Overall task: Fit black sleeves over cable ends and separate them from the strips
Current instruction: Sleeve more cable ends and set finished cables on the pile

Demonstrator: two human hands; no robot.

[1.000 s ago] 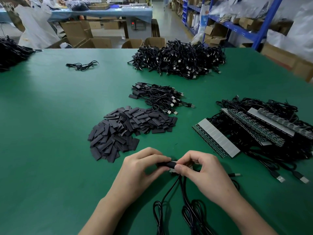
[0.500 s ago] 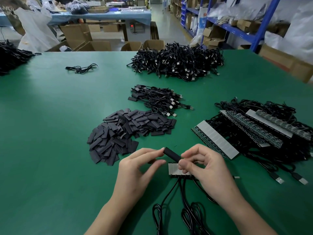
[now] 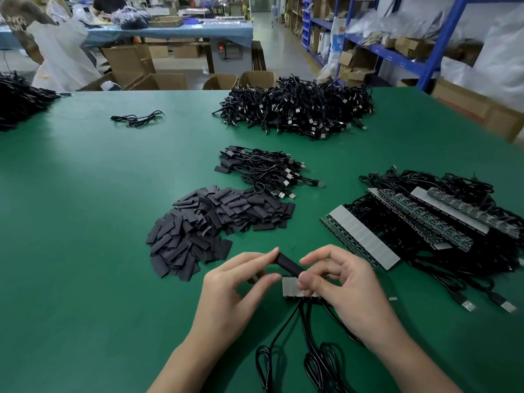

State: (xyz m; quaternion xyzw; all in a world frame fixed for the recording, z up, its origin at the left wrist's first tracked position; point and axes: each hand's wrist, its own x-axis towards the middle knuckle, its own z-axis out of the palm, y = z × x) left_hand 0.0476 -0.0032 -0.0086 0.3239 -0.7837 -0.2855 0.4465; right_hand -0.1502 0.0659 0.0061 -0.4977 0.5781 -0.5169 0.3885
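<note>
One black sleeve (image 3: 289,264) sat tilted over one short strip (image 3: 290,287) near the green table's (image 3: 85,222) front edge. The left hand (image 3: 235,290) pinched its upper end with forefinger and thumb. The right hand (image 3: 340,287) gripped the strip, forefinger lifted. One sleeve pile (image 3: 215,225) lay just beyond, and about four long strips (image 3: 360,236) lay to the right.

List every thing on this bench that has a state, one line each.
left hand, pinches the black sleeve's upper end
right hand, grips the short strip, thumb on top
black sleeve, tilted, lower end at the short strip
short strip, in the right hand, cables attached
loose sleeves, flat, heaped
sleeved cables, separated, piled
full strips, stacked, cables attached
</note>
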